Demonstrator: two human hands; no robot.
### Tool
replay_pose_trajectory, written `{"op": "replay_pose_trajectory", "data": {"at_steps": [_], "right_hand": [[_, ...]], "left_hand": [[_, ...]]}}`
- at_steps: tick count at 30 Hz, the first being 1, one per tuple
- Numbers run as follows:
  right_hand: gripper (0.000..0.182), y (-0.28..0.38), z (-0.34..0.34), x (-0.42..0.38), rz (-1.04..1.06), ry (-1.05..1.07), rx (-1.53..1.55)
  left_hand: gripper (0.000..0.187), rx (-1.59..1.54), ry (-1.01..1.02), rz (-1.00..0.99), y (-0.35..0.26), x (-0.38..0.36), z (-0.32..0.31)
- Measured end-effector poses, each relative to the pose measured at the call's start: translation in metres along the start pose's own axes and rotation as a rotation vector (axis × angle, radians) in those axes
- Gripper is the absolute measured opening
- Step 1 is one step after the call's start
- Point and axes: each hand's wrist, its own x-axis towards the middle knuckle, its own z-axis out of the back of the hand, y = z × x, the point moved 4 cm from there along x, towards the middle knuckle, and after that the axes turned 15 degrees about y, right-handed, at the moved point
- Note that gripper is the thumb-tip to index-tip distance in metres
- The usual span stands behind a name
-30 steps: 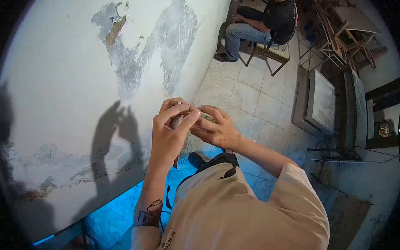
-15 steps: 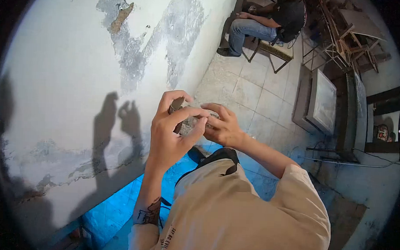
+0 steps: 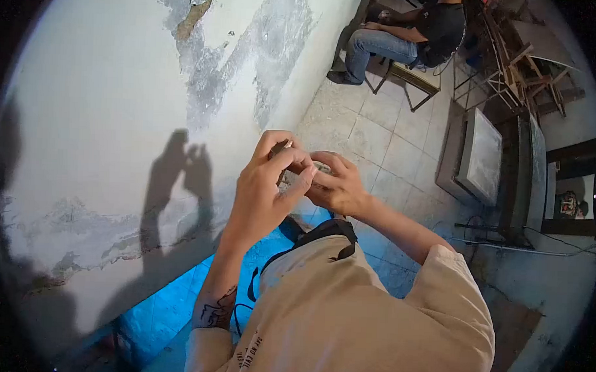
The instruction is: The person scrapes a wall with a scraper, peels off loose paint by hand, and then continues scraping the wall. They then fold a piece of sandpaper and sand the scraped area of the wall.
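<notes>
My left hand (image 3: 266, 181) is raised in front of my body, its fingers curled round a small dark brown object (image 3: 282, 150). Most of that object is hidden behind the fingers, so its kind does not show. Close beside it, my right hand (image 3: 339, 186) has its fingers bent and pinched in, the tips meeting the left thumb and fingertips. Whatever lies between those fingertips is too small or too covered to name.
A white wall (image 3: 110, 114) with peeling grey patches stands close on the left. Ahead on the tiled floor (image 3: 372, 139), a person (image 3: 441, 33) sits on a stool (image 3: 410, 75). Wooden frames (image 3: 522, 69) and a pale box-like panel (image 3: 481, 156) stand on the right.
My left hand has moved right, closer to my right hand, and its fingers have closed in more. The gap between the hands has narrowed, and the dark object is more covered.
</notes>
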Motion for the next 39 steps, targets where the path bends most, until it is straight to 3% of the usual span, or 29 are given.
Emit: {"op": "replay_pose_trajectory", "data": {"at_steps": [2, 7, 9, 11, 13, 14, 15, 17, 21, 25, 30, 39], "right_hand": [[0.020, 0.001, 0.001, 0.001, -0.021, 0.008, 0.015], [0.018, 0.002, -0.002, 0.000, -0.034, 0.051, 0.036], [0.018, 0.002, 0.000, 0.002, -0.041, 0.050, 0.036], [0.017, 0.002, -0.001, 0.002, -0.036, 0.048, 0.028], [0.014, 0.002, -0.003, 0.001, -0.031, 0.036, 0.014], [0.013, 0.002, -0.006, 0.001, -0.033, 0.011, 0.017], [0.013, 0.002, -0.006, 0.002, -0.034, 0.011, 0.018], [0.013, 0.002, -0.003, 0.004, -0.040, 0.028, 0.023], [0.021, 0.001, -0.006, 0.003, -0.027, -0.049, 0.033], [0.024, 0.002, -0.005, 0.006, -0.001, -0.035, 0.062], [0.023, 0.004, -0.005, 0.009, 0.009, -0.003, 0.067], [0.015, 0.008, -0.007, 0.007, 0.042, 0.074, 0.077]], "left_hand": [[0.017, -0.176, 0.020, 0.033, 0.008, 0.000, -0.002], [0.015, -0.272, -0.009, 0.036, 0.017, -0.002, 0.000], [0.015, -0.473, -0.092, 0.159, 0.021, -0.004, 0.005], [0.013, -0.380, -0.118, 0.119, 0.021, -0.003, 0.007], [0.011, 0.042, -0.184, 0.041, 0.006, -0.006, 0.012], [0.010, 0.085, -0.153, 0.007, 0.005, -0.007, 0.012], [0.010, 0.085, -0.152, 0.007, 0.007, -0.007, 0.011], [0.013, 0.175, -0.154, -0.175, 0.004, -0.007, 0.009], [0.014, 0.079, -0.031, -0.086, -0.001, -0.007, 0.010], [0.011, 0.155, -0.061, -0.154, 0.000, -0.006, 0.011], [0.009, 0.104, -0.025, -0.115, 0.002, -0.005, 0.015], [0.013, -0.344, 0.122, 0.198, 0.027, -0.005, 0.009]]}}
